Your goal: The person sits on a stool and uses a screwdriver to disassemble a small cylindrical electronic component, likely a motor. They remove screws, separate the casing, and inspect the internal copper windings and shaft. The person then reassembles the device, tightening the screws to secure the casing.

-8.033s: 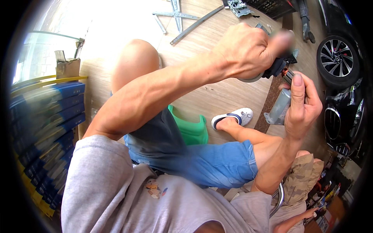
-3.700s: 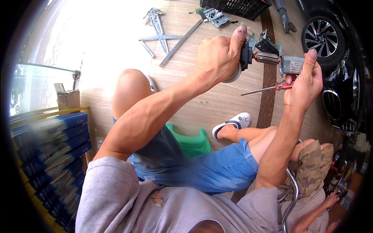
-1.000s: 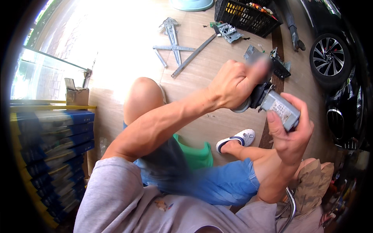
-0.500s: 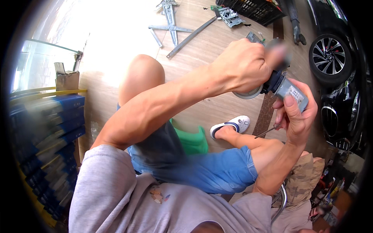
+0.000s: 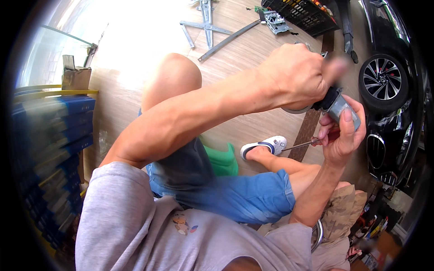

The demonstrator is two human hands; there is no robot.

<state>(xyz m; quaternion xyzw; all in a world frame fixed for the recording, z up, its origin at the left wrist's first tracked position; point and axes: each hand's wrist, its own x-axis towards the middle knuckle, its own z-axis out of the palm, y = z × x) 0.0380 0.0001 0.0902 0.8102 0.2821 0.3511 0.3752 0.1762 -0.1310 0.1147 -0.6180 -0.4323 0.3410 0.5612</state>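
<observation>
A small electric motor (image 5: pixel 342 111) with a grey metal can and a black collar is held up between both my hands, above the floor. My left hand (image 5: pixel 296 74) is closed in a fist over its far end, hiding much of it; a blur covers the area by the thumb. A pale round edge of the part shows below that fist. My right hand (image 5: pixel 347 137) grips the grey can with thumb and fingers. A screwdriver (image 5: pixel 297 147) with a thin shaft and red handle is tucked in the same hand, its shaft pointing left.
On the tiled floor lie a metal scissor-type linkage (image 5: pixel 207 27), a long flat bar (image 5: pixel 230 40) and a metal mechanism (image 5: pixel 275 22) beside a black crate (image 5: pixel 303 16). A black car (image 5: pixel 402 90) stands at right. Blue boxes (image 5: pixel 58 131) are stacked left; a green stool (image 5: pixel 221 160) is below.
More of the screwdriver's shaft and its red handle now show in my right hand. Both hands and the motor sit slightly farther right in view. My hold on the motor continues.
</observation>
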